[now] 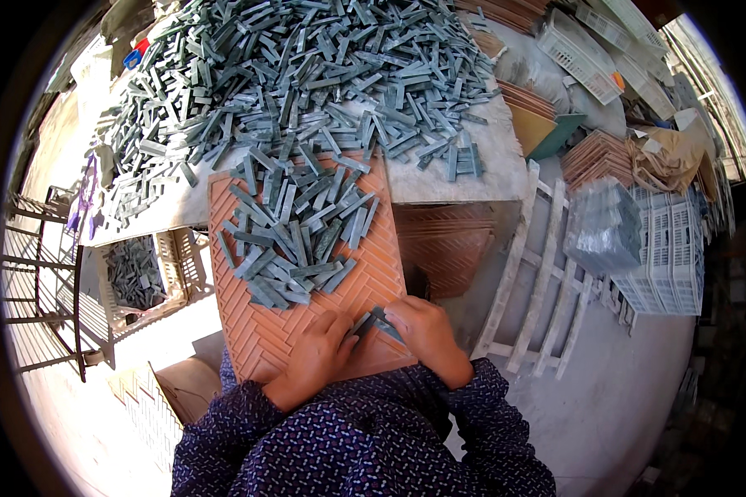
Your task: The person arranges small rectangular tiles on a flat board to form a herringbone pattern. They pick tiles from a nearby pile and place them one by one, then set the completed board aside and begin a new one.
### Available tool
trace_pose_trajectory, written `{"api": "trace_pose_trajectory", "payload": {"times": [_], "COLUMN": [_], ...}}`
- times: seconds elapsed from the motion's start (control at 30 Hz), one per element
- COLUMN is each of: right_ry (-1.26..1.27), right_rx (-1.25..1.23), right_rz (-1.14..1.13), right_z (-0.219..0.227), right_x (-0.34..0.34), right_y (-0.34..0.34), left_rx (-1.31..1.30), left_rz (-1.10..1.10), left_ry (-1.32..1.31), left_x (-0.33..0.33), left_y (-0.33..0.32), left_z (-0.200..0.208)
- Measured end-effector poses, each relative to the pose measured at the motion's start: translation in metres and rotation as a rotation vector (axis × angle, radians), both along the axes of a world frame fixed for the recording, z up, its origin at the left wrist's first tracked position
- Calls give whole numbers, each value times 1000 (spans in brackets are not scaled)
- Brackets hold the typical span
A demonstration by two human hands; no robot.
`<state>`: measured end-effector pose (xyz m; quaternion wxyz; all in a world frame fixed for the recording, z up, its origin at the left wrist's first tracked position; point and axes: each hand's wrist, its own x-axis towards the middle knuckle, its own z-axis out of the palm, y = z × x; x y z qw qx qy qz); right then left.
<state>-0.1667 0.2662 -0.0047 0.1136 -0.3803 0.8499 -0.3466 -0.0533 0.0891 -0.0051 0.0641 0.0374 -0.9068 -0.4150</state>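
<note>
An orange tray (249,331) with raised herringbone ridges lies in front of me, its far end resting against the table. A loose heap of grey-green stone strips (294,219) covers its upper half. Low on the tray, my left hand (317,356) has its fingers closed on one stone strip (360,324). Close beside it, my right hand (427,331) pinches another stone strip (389,329) by its edge. The two strips sit at an angle, nearly touching at their far ends. My fingers partly cover both.
A big pile of stone strips (307,66) spreads over the pale table (489,166). Below left, a crate (172,269) holds more strips. Right are a wooden pallet (535,273), stacked white crates (667,257), and orange trays (597,157). A metal rack (46,290) stands left.
</note>
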Motion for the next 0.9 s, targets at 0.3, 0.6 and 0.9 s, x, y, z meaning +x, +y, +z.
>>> {"api": "trace_pose_trajectory", "payload": {"times": [0.3,0.6,0.9], "right_ry": [83,64,8], "right_rx": [-87,-26,-140], "right_rz": [-37,70,27], "right_z": [8,-4,5], "right_x": [5,4,-23], "right_y": [-14,-28,-41], "left_rx": [-75,-39,-77], "left_rz": [10,-10,-72], "left_ry": [-49,58,99], "left_x": [8,4,1], "left_y": [11,5,6], "left_z": [-3,-4,-18]}}
